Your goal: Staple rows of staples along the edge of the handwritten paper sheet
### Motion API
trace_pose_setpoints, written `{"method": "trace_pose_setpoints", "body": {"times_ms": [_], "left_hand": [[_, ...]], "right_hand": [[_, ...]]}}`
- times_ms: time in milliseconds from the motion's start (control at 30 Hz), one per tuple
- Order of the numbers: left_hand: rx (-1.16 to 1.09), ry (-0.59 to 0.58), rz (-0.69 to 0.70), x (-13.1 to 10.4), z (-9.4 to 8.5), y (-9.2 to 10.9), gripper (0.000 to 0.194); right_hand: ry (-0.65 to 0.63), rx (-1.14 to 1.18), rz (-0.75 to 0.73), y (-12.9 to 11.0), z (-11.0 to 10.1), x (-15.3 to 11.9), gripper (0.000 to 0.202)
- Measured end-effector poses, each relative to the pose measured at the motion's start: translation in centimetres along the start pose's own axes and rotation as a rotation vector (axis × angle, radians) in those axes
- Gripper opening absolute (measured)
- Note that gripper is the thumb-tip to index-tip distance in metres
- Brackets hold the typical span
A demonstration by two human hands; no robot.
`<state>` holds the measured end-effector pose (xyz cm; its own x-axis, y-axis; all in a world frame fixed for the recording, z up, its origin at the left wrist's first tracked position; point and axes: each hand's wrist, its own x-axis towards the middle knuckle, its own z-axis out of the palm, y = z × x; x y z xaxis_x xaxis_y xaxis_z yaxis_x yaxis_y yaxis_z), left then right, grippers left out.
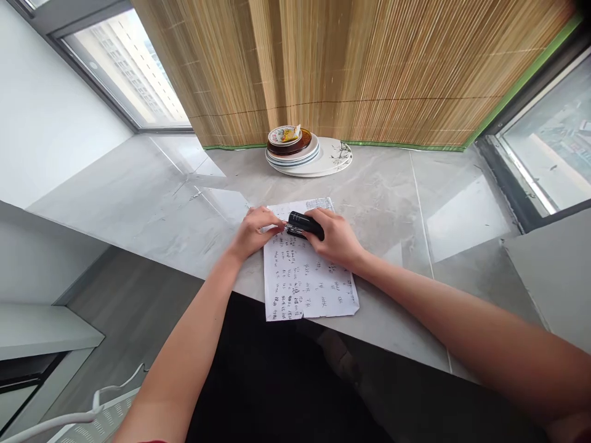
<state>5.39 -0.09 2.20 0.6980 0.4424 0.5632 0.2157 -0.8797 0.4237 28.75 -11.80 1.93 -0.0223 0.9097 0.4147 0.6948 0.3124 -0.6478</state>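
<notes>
A black stapler [306,225] is held in my right hand [336,237], its fingers wrapped round the rear end. The stapler's metal inner part shows between its upper and lower arms at the front. At that front end, the thumb and fingertips of my left hand [259,229] are pinched together; what lies between them is too small to make out. Under both hands lies a creased white sheet of paper [323,301] covered in handwriting, its near edge reaching over the counter's front edge.
On the grey marble-look counter [383,184], a stack of plates [292,161] with a small yellow packet [290,134] on top stands against a bamboo blind [323,74]. Small thin bits [196,194] lie to the left. Windows flank both sides.
</notes>
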Motion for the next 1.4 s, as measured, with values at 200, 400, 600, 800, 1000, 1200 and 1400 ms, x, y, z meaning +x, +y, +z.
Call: {"method": "trace_pose_setpoints", "body": {"times_ms": [200,400,600,800,1000,1200,1400], "left_hand": [[-0.053,-0.093,-0.147,0.2,-0.4,0.6,0.016],[-0.261,-0.055,-0.186,0.7,-0.2,0.2,0.022],[-0.431,-0.119,-0.259,1.2,0.5,-0.8,0.035],[-0.436,-0.131,-0.214,1.1,0.6,-1.4,0.032],[-0.398,-0.045,-0.158,1.0,0.6,-0.7,0.024],[-0.36,0.112,-0.176,0.9,0.4,-0.9,0.019],[-0.421,0.094,-0.141,1.0,0.3,-1.4,0.025]], "right_hand": [[-0.003,0.008,-0.011,0.3,0.2,0.0,0.027],[-0.013,0.006,-0.023,0.2,0.1,-0.1,0.024],[-0.012,0.03,-0.024,0.2,0.1,-0.2,0.023],[-0.012,0.014,-0.035,0.3,0.1,-0.1,0.024],[0.0,0.003,-0.032,0.4,0.3,0.0,0.027],[0.006,0.001,-0.034,0.4,0.3,0.0,0.027],[0.003,0.003,-0.026,0.4,0.4,0.0,0.028]]}}
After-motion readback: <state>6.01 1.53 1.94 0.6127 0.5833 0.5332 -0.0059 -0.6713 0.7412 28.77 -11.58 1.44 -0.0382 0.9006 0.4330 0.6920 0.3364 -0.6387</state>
